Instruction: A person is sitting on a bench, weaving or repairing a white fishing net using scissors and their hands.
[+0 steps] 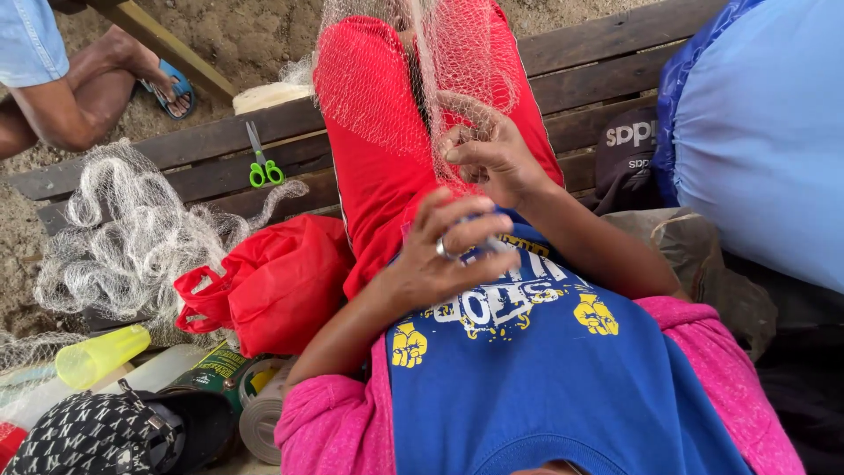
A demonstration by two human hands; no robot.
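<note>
Net [413, 88] lies draped over the raised knee in red cloth, so the mesh hangs spread and taut within reach. The right hand [492, 154] pinches a bit of mesh, fingers closed on it, holding that spot steady and lifted off the leg. The left hand [444, 255], a ring on one finger, is curled shut around a small pale object, partly hidden, kept close under the right so the two work one spot. Farther out, green-handled scissors [262, 163] lie on the plank surface near its far edge, handy to the left. A loose heap of white net [132, 237] rests at the left end beside a red bag [277, 281].
</note>
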